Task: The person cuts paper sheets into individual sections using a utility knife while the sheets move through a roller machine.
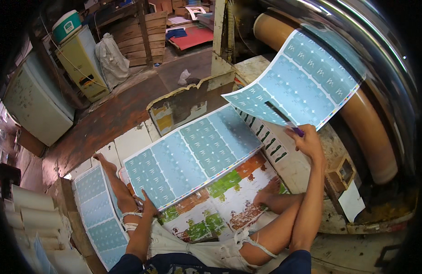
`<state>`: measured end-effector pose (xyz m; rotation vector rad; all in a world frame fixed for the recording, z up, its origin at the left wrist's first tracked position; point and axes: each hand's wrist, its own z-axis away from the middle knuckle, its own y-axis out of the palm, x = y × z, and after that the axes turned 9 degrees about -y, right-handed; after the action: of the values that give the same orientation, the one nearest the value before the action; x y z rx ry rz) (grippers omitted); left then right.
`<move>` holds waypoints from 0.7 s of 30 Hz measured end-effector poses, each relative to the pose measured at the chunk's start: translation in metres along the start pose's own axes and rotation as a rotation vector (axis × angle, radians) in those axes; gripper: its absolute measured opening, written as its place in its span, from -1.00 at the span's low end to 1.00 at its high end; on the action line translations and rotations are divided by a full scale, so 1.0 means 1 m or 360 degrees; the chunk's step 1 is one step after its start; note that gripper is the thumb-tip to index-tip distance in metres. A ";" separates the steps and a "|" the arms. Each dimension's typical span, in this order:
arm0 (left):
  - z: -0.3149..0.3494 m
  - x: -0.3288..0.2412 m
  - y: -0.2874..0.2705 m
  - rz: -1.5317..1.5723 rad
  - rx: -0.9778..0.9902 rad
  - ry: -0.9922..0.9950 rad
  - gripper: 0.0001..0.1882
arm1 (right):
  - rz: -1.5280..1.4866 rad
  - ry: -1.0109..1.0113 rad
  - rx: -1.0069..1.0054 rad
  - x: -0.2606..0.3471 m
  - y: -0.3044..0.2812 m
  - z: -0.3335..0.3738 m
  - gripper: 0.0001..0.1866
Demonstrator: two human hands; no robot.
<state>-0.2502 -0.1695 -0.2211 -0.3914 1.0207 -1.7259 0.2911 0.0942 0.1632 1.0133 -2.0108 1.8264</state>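
Observation:
A blue-green printed sheet [192,153] lies across the middle, with a pale border and a repeating pattern. My left hand [148,204] is closed on its near left corner, a finger over the top face. In my right hand [309,142] is a knife [278,112] with a purple handle and a long dark blade. The blade lies against a second printed sheet [307,73], which hangs from the roller side at the upper right, its lower edge curling over the first sheet. Another printed sheet [96,205] lies at the left beyond my leg.
A large shiny cylinder [380,41] and a brown roller [375,137] fill the right side. A small wooden box [341,172] sits on the machine's ledge. Under me is a paint-stained board [220,205]. Rolled material [35,214] stands lower left; a teal cooler [66,26] is farther back.

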 end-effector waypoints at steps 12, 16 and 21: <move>0.066 -0.072 0.008 -0.0393 -0.0040 0.0204 0.70 | 0.0343 -0.0202 0.0746 0.029 0.032 0.012 -0.80; 0.087 -0.134 0.010 0.0367 0.0407 0.0833 0.03 | 0.0101 -0.0281 0.1007 0.042 0.057 0.004 -0.81; 0.201 -0.280 -0.012 0.2179 0.2657 0.0471 -0.07 | 0.0027 -0.0528 0.1233 0.032 0.067 0.005 -0.80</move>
<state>-0.0084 -0.0077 -0.0364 1.3417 -0.3079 -0.7830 0.2269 0.0772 0.1296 1.5755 -1.4316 2.6703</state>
